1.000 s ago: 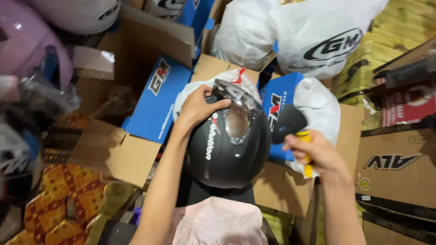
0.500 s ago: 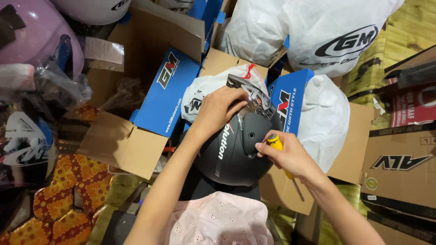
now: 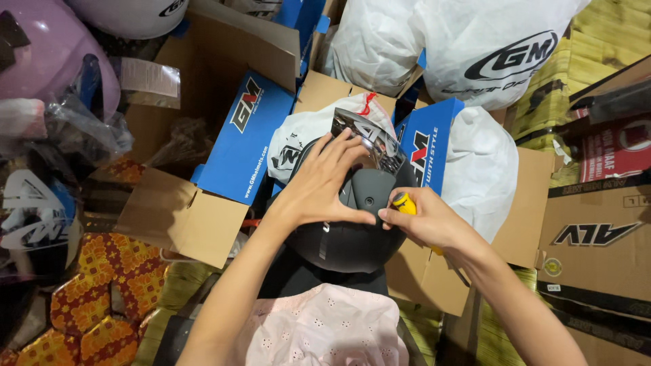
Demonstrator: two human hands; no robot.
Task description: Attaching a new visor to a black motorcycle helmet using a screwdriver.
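A matt black helmet (image 3: pixel 352 237) rests in front of me, over my lap. My left hand (image 3: pixel 322 183) lies flat on its top, fingers spread toward a clear visor piece (image 3: pixel 373 139) at its far edge. My right hand (image 3: pixel 424 217) is closed around a yellow-handled tool (image 3: pixel 405 202), its tip against the helmet's side near a round fitting (image 3: pixel 368 200). The tool's tip is hidden by my fingers.
An open cardboard box with blue flaps (image 3: pixel 247 135) stands behind the helmet, with white cloth bags (image 3: pixel 475 41) around it. A pink helmet (image 3: pixel 41 54) sits far left. Brown cartons (image 3: pixel 597 230) stack at right. Patterned floor (image 3: pixel 88 298) shows lower left.
My right hand has brought the yellow tool in from the right against the helmet's side. My left hand has slid down across the helmet's top, and the view has shifted closer.
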